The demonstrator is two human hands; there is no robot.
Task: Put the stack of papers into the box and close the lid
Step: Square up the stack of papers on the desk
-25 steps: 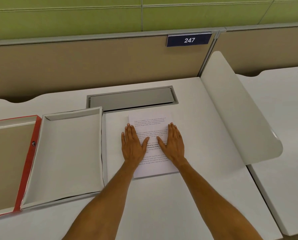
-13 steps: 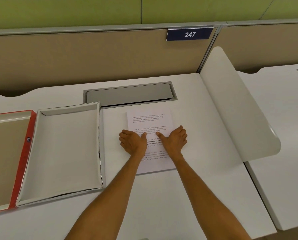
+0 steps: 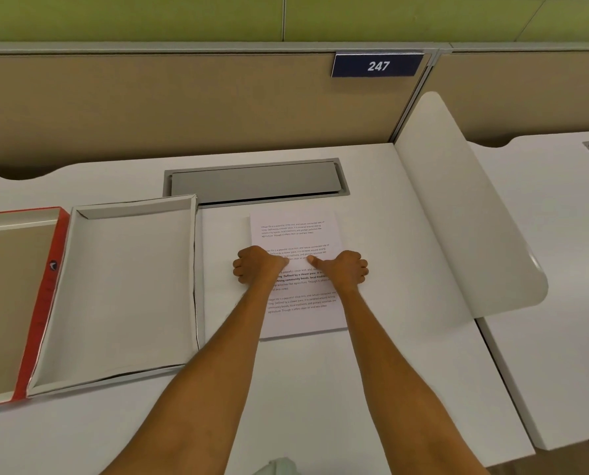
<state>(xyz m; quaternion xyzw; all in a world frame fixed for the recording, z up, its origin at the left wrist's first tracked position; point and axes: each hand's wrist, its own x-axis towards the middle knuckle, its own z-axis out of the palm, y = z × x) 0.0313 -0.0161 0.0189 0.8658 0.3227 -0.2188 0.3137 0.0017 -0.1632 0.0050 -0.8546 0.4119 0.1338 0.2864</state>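
Stack of papers (image 3: 298,231) flat on white desk (image 3: 371,371), its side edges gripped by left hand (image 3: 257,265) and right hand (image 3: 344,270), fingers curled, thumbs on top. Open box (image 3: 128,289) at 9 o'clock, red-edged lid (image 3: 15,303) beyond; bare desk at 3 o'clock.

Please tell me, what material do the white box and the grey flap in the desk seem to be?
Box: probably cardboard with a matte white finish, since its thin walls show folded corner flaps and a slightly wavy right wall.
Flap: seemingly metal, or perhaps plastic finished to look like it, with a smooth grey satin surface set in a matching frame.
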